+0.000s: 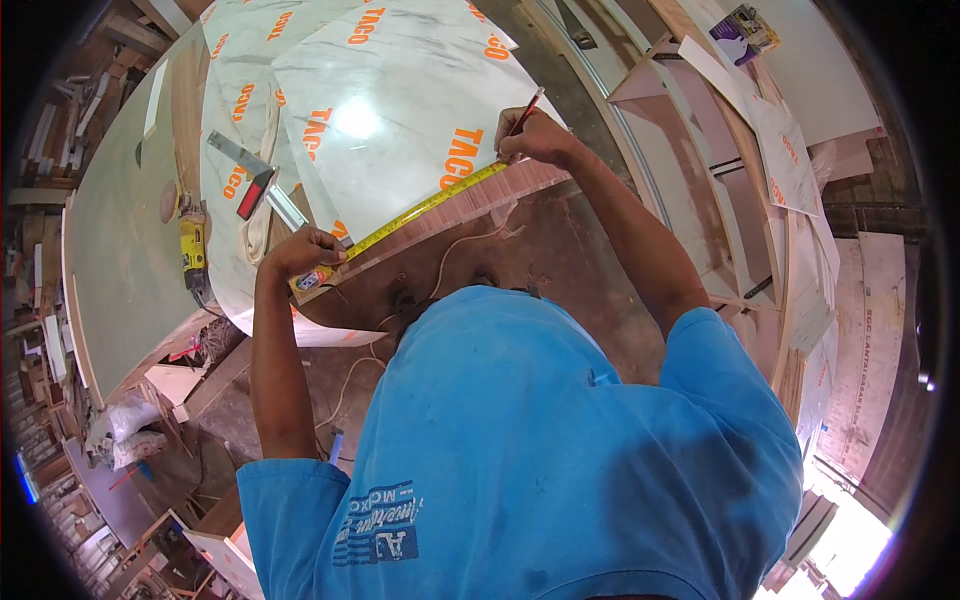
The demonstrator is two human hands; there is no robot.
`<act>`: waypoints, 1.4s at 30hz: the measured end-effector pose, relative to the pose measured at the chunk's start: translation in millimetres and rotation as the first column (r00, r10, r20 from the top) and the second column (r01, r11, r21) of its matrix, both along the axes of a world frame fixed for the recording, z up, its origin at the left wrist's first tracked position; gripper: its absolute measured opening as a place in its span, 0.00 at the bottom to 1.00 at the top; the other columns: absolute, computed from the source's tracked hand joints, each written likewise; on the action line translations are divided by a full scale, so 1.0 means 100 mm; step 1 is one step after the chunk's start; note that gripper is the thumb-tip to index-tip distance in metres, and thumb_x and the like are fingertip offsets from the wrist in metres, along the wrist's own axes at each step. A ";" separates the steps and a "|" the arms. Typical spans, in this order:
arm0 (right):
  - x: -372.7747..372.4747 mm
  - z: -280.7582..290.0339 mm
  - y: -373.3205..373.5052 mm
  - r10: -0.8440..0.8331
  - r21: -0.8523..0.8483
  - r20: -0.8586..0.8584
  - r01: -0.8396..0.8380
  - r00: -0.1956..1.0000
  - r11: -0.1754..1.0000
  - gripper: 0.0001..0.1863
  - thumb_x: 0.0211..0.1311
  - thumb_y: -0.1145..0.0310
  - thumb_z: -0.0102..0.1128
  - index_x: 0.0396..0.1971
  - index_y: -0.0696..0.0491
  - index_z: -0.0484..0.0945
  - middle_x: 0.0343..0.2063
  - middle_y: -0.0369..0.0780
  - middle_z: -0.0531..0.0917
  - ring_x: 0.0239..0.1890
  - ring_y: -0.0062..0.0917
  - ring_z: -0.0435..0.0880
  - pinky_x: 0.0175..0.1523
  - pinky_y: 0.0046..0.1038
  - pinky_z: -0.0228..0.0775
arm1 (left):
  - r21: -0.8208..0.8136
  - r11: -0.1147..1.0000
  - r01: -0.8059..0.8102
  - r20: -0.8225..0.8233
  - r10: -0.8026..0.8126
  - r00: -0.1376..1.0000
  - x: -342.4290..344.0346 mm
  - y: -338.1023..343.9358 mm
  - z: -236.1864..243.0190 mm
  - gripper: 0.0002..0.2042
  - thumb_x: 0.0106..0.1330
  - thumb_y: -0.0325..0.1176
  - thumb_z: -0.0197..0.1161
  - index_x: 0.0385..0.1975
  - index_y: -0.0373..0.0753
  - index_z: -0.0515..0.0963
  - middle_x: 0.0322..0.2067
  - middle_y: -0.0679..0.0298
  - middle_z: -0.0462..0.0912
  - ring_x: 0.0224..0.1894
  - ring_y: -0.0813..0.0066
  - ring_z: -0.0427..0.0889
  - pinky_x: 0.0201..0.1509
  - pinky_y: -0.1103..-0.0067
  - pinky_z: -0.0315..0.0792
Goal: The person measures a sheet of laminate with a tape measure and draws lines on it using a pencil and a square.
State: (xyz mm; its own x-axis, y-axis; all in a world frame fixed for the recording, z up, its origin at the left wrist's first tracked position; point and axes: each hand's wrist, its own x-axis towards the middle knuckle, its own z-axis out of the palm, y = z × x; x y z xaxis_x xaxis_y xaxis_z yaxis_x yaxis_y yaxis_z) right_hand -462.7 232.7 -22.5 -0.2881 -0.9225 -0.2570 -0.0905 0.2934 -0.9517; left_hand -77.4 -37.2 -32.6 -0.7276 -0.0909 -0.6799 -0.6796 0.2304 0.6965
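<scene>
Tape measure (420, 212) spans left hand (305, 252) to right hand (535, 135), seemingly taut.

Sheet centre (390, 120) bare, free passage. Near edge blocked: tape measure (420, 212) stretched between left hand (300, 255) and right hand (535, 135). Left side obstructed: square (255, 180), yellow power tool (192, 245).

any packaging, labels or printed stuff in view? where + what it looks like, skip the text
Printed film on laminate sheet: top centre on the bench, glossy white marbled with repeated orange lettering.
Small box: top right on a pale board, purple, yellow and dark.
Printed sheets: leaning at right, white with orange marks.
Shirt print: lower centre, dark blue on light blue.
Tape measure: yellow, between left hand and right hand.
</scene>
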 end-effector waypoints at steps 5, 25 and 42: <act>0.05 0.07 0.01 -0.004 0.030 -0.032 0.005 0.999 1.000 0.04 0.47 0.76 0.62 0.24 0.58 0.77 0.23 0.38 0.83 0.25 0.19 0.81 0.33 0.21 0.73 | -0.022 1.000 0.006 0.023 -0.005 1.000 -0.02 0.01 0.04 0.05 0.62 0.27 0.68 0.33 0.33 0.87 0.27 0.66 0.87 0.31 0.81 0.82 0.42 0.82 0.76; 0.04 0.00 0.01 -0.037 0.022 -0.023 0.037 0.999 0.999 0.05 0.49 0.76 0.65 0.24 0.57 0.77 0.23 0.38 0.83 0.25 0.18 0.82 0.33 0.22 0.75 | 0.025 0.999 -0.034 0.005 0.034 0.999 -0.02 0.02 0.03 0.04 0.62 0.26 0.69 0.32 0.33 0.87 0.26 0.68 0.86 0.29 0.83 0.81 0.40 0.82 0.75; 0.06 -0.02 0.01 -0.056 -0.010 -0.036 0.056 0.998 0.998 0.05 0.49 0.75 0.65 0.23 0.58 0.77 0.21 0.37 0.82 0.25 0.19 0.81 0.33 0.22 0.74 | 0.010 0.999 -0.034 0.035 0.034 0.999 -0.02 0.01 0.03 0.04 0.63 0.26 0.68 0.33 0.32 0.86 0.28 0.68 0.86 0.31 0.83 0.81 0.41 0.82 0.74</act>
State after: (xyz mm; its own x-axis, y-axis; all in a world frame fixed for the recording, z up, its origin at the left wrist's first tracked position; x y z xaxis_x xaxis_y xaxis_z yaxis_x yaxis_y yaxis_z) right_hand -457.0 234.0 -24.3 -0.3486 -0.9067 -0.2375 -0.1089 0.2908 -0.9506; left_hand -79.0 -36.7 -30.0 -0.7004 -0.1078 -0.7055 -0.7105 0.1993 0.6749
